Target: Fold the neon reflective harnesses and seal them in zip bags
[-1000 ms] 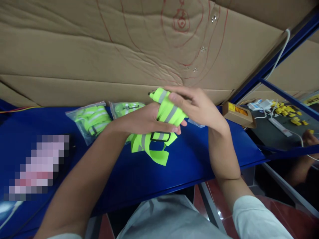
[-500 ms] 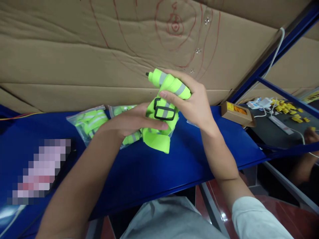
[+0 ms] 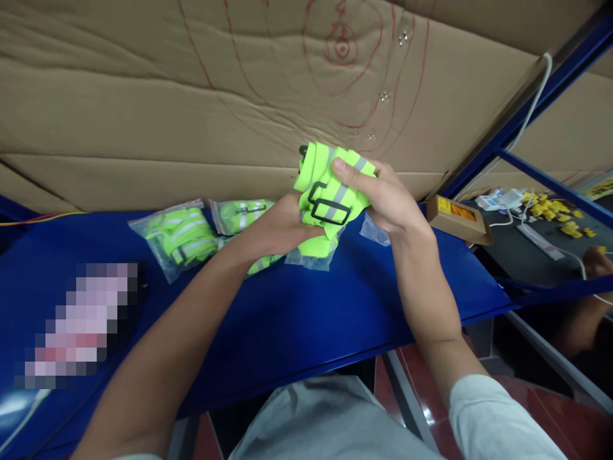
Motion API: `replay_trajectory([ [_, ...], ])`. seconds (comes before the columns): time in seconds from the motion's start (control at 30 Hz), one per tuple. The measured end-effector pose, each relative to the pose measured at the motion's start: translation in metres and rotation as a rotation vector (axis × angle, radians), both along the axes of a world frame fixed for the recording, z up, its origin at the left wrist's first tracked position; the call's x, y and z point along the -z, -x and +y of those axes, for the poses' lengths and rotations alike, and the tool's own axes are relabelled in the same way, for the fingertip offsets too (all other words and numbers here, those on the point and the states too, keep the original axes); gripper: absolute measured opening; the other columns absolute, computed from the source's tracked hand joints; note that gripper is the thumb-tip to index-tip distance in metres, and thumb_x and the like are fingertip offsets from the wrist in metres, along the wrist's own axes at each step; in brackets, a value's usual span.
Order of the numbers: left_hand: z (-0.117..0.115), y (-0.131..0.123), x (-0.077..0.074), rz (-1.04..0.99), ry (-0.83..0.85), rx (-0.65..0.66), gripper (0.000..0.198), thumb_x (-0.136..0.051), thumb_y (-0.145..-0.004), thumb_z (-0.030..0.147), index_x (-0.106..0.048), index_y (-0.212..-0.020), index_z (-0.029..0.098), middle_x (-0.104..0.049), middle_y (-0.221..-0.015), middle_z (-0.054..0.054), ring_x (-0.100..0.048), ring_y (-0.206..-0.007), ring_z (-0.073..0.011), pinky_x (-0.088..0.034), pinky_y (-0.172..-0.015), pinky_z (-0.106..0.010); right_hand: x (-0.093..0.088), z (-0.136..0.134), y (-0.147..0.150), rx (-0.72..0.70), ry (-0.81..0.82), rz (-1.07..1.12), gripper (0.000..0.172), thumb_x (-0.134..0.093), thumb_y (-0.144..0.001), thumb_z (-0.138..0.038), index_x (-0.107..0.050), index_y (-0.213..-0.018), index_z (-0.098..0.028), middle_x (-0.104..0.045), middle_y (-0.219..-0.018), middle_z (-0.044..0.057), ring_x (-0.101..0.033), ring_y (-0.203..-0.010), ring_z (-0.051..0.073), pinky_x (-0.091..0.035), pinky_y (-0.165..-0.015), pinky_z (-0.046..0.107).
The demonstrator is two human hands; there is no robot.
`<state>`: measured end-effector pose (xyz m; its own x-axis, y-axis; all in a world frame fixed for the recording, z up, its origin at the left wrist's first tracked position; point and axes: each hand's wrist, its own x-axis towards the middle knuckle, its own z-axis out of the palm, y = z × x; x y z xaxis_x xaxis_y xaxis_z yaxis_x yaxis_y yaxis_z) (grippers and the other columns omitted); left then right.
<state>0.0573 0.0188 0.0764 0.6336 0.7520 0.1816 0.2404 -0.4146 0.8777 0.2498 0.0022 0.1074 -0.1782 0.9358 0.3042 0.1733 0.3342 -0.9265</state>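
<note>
Both hands hold a folded bundle of neon-yellow reflective strap [image 3: 338,176] with grey stripes, raised over the blue table. A black plastic buckle [image 3: 330,211] shows on its near face. My right hand [image 3: 390,191] grips the bundle from the right, thumb lying across the front. My left hand [image 3: 287,227] is closed round its lower left side, its fingers mostly hidden behind the strap. Left of the hands lie clear bags of the same strap: one bag [image 3: 182,236] farther left, another bag [image 3: 237,216] partly behind my left forearm.
A cardboard wall stands behind the blue table [image 3: 297,326]. A blurred-out flat object [image 3: 81,326] lies at left. At right are an open carton [image 3: 457,217], a clear plastic bag [image 3: 375,231], a blue frame and yellow pieces [image 3: 550,207]. Another person's hand [image 3: 596,262] is at far right.
The strap bundle has moved slightly right and turned, and is folded more compactly. The strap end that hung below is now tucked up. My right thumb has shifted higher on the bundle.
</note>
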Motion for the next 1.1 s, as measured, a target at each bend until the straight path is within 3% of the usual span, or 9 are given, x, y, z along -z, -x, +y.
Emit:
replay_trajectory([
  [0.2,0.011,0.017,-0.002,0.133,-0.118,-0.021,0.033,-0.073,-0.078,0.039,-0.072,-0.102,0.016,-0.074,-0.095,-0.002,-0.064,-0.084,-0.0211,-0.051,-0.075,-0.026,0.013,0.012,0.008,0.092,-0.086,-0.118,0.063,-0.061,-0.081,-0.080,-0.059,-0.115,-0.027,-0.072,-0.101,0.003,-0.070,-0.089,0.019,-0.060,-0.075,0.033],
  [0.37,0.011,0.013,-0.003,0.033,-0.104,0.023,0.034,-0.072,-0.077,0.033,-0.071,-0.106,0.016,-0.073,-0.099,-0.003,-0.064,-0.086,-0.0199,-0.050,-0.074,-0.024,0.009,0.003,0.015,0.301,-0.374,-0.241,0.045,-0.058,-0.093,-0.065,-0.058,-0.119,-0.027,-0.067,-0.120,0.006,-0.065,-0.112,0.022,-0.057,-0.092,0.037],
  [0.47,0.007,0.012,-0.006,0.016,-0.080,0.039,0.034,-0.073,-0.077,0.030,-0.070,-0.107,0.016,-0.073,-0.097,-0.001,-0.063,-0.085,-0.0187,-0.049,-0.071,-0.022,0.006,-0.004,0.016,0.379,-0.501,-0.233,0.039,-0.061,-0.095,-0.056,-0.058,-0.121,-0.027,-0.067,-0.118,0.005,-0.066,-0.112,0.023,-0.056,-0.097,0.039],
  [0.53,0.006,0.013,-0.008,0.008,-0.062,0.013,0.032,-0.074,-0.076,0.028,-0.070,-0.104,0.015,-0.072,-0.095,-0.001,-0.061,-0.083,-0.0170,-0.048,-0.069,-0.021,0.003,-0.007,0.013,0.363,-0.504,-0.304,0.036,-0.054,-0.099,-0.057,-0.066,-0.114,-0.026,-0.071,-0.115,0.005,-0.067,-0.113,0.025,-0.054,-0.102,0.041],
  [0.63,0.006,0.014,-0.008,0.012,-0.037,-0.028,0.025,-0.072,-0.080,0.030,-0.069,-0.099,0.013,-0.070,-0.091,0.000,-0.058,-0.079,-0.0146,-0.047,-0.067,-0.021,-0.005,-0.013,0.008,0.210,-0.477,-0.481,0.052,-0.039,-0.104,-0.060,-0.072,-0.119,-0.023,-0.073,-0.125,0.006,-0.065,-0.125,0.027,-0.048,-0.111,0.042],
  [0.77,0.005,0.012,-0.010,-0.062,-0.152,0.039,0.025,-0.069,-0.087,0.036,-0.069,-0.093,0.012,-0.072,-0.097,-0.002,-0.059,-0.090,-0.0162,-0.049,-0.080,-0.023,-0.012,-0.017,0.006,-0.045,-0.557,-0.642,0.081,-0.069,-0.089,-0.061,-0.048,-0.151,-0.015,-0.049,-0.158,0.013,-0.043,-0.150,0.029,-0.033,-0.126,0.040],
  [0.9,0.000,0.013,-0.016,-0.027,-0.171,0.093,0.035,-0.075,-0.085,0.041,-0.070,-0.102,0.011,-0.074,-0.099,-0.003,-0.062,-0.091,-0.0177,-0.050,-0.082,-0.025,-0.012,-0.016,0.010,0.030,-0.585,-0.614,0.076,-0.079,-0.082,-0.052,-0.049,-0.145,-0.022,-0.053,-0.154,0.009,-0.048,-0.145,0.029,-0.036,-0.124,0.038],
  [1.0,-0.003,0.016,-0.016,-0.064,-0.070,0.132,0.045,-0.079,-0.083,0.039,-0.067,-0.117,0.012,-0.074,-0.111,-0.004,-0.064,-0.098,-0.0188,-0.051,-0.085,-0.026,-0.011,-0.017,0.012,0.109,-0.537,-0.587,0.072,-0.080,-0.080,-0.055,-0.051,-0.138,-0.025,-0.059,-0.146,0.006,-0.056,-0.135,0.029,-0.044,-0.117,0.039],
  [1.1,0.000,0.020,-0.009,-0.080,0.099,0.159,0.046,-0.078,-0.083,0.045,-0.069,-0.113,0.012,-0.074,-0.107,-0.005,-0.064,-0.092,-0.0181,-0.052,-0.079,-0.026,-0.007,-0.016,0.014,0.146,-0.467,-0.550,0.062,-0.074,-0.084,-0.058,-0.052,-0.132,-0.026,-0.064,-0.138,0.005,-0.061,-0.124,0.026,-0.049,-0.109,0.037],
])
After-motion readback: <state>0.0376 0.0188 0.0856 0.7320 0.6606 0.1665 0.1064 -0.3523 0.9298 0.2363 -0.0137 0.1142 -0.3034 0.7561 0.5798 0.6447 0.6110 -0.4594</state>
